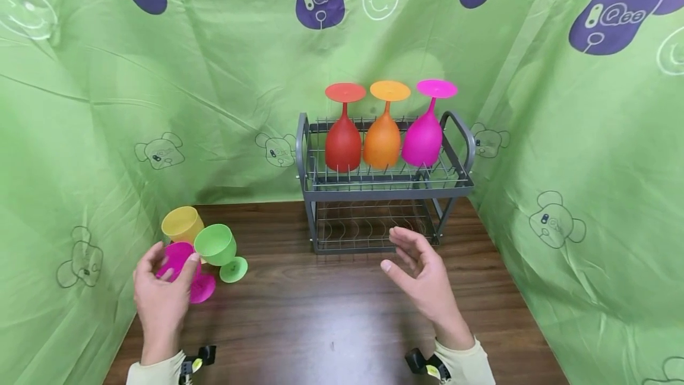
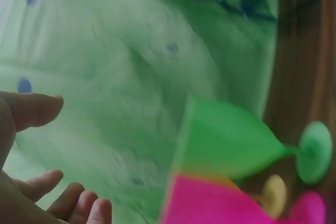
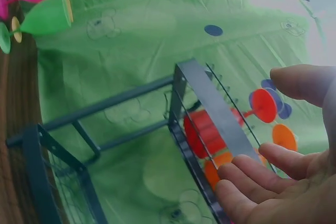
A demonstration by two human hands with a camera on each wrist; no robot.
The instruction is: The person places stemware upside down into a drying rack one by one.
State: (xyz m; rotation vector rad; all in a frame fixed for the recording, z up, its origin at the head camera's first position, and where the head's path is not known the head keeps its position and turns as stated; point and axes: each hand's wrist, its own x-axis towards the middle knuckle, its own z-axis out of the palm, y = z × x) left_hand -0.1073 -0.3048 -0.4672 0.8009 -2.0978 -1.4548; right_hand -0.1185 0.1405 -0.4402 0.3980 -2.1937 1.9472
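Note:
My left hand (image 1: pixel 160 299) hovers over a pink goblet (image 1: pixel 179 257) at the table's left, thumb and fingers spread apart, nothing held. Right beside that goblet stand a green goblet (image 1: pixel 216 245) and a yellow goblet (image 1: pixel 181 223), bowls upward. In the left wrist view the green goblet (image 2: pixel 226 140) is blurred and lies off the fingertips. My right hand (image 1: pixel 424 281) hangs before the dish rack (image 1: pixel 387 196), fingers loosely bent and holding nothing. Upside down on the rack's top tier stand a red goblet (image 1: pixel 343 147), an orange goblet (image 1: pixel 382 146) and a magenta goblet (image 1: pixel 422 142).
The rack's lower tier (image 1: pixel 374 224) is wire with curved dividers. Side handles (image 1: pixel 466 141) rise at both ends of the top tier. Green patterned cloth (image 1: pixel 224 76) walls in the brown wooden table (image 1: pixel 299 308) at the back and sides.

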